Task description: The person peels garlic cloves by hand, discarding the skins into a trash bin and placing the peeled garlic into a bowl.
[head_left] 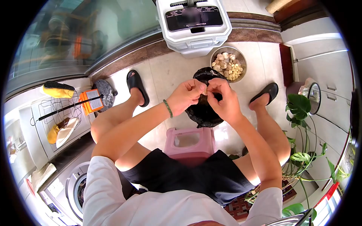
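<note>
Tiled floor (162,69), garlic (204,92) between hands (187,96) (227,101)

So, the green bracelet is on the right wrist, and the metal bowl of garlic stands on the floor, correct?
Not quite: the head view shows the green bracelet on the left wrist; the metal bowl of garlic does stand on the floor.

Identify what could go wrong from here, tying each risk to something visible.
The small pale piece pinched between the left hand and right hand might slip from their grip into the black plastic-lined container below. The round silver metal bowl of whitish garlic stands on the pale tiled floor near the right foot, so a shifted foot could knock it.
</note>
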Available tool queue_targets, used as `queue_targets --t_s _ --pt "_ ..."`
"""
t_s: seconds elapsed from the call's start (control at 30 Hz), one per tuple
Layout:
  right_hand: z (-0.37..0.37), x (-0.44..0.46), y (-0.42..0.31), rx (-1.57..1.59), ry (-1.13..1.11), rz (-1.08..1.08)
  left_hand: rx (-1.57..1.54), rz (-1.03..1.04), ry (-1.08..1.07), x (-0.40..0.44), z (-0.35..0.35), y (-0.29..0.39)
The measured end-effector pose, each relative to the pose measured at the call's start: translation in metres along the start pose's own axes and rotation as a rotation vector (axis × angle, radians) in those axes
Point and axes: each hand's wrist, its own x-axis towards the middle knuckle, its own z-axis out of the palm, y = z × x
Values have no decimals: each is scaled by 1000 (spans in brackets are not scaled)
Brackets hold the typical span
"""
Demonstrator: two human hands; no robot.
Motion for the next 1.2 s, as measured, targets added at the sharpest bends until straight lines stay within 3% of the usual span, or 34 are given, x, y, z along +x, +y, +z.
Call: queue_targets --t_s 0.8,1.03,1.2 --pt "-13 5 11 -87 175 11 173 -44 -49 0 5 1" --pt "-16 -4 3 -120 59 120 141 -7 0 5 3 -1" --pt "-13 -8 11 -134 51 -8 173 -6 47 5 9 2"
